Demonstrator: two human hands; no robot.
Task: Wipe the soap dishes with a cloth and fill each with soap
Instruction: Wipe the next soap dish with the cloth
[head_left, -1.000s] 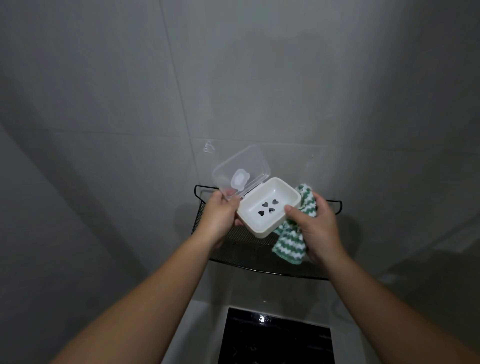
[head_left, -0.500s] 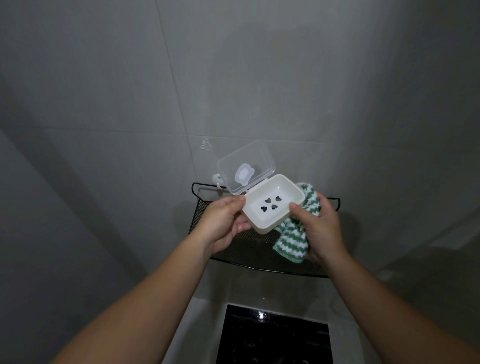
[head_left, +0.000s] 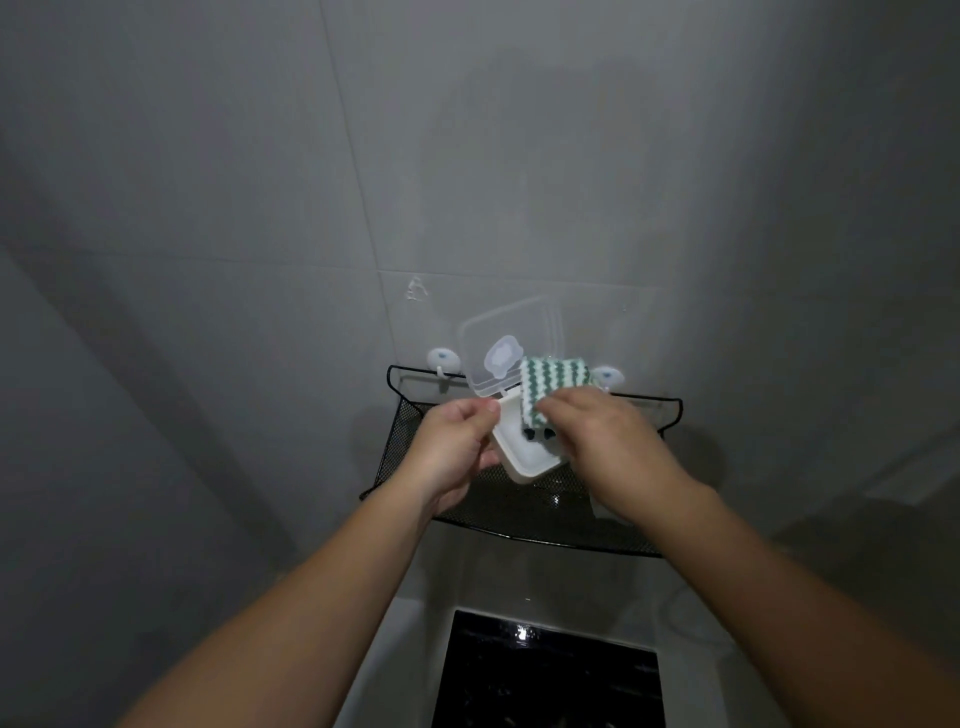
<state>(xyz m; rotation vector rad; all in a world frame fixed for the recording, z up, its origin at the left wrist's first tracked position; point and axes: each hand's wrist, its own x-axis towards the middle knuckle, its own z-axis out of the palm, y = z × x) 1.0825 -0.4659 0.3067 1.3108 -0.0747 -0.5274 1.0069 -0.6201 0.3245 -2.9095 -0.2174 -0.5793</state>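
now striped knit cloth (head_left: 553, 382) inside white dish (head_left: 524, 454) — clear lid (head_left: 511, 348) up.

The white rectangular soap dish (head_left: 524, 460) is held tilted in the air, its clear hinged lid (head_left: 511, 343) standing open behind it. The green-and-white striped cloth (head_left: 553, 376) is pushed into the dish's far end, partly covering its dark drain holes (head_left: 537, 434)

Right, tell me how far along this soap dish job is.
Done: the clear lid stands open and the soap dish is held over the black mesh shelf. In hand: the left hand grips the dish while the right hand presses the striped cloth into it. Left: no soap shows anywhere, and no other dish is in view.
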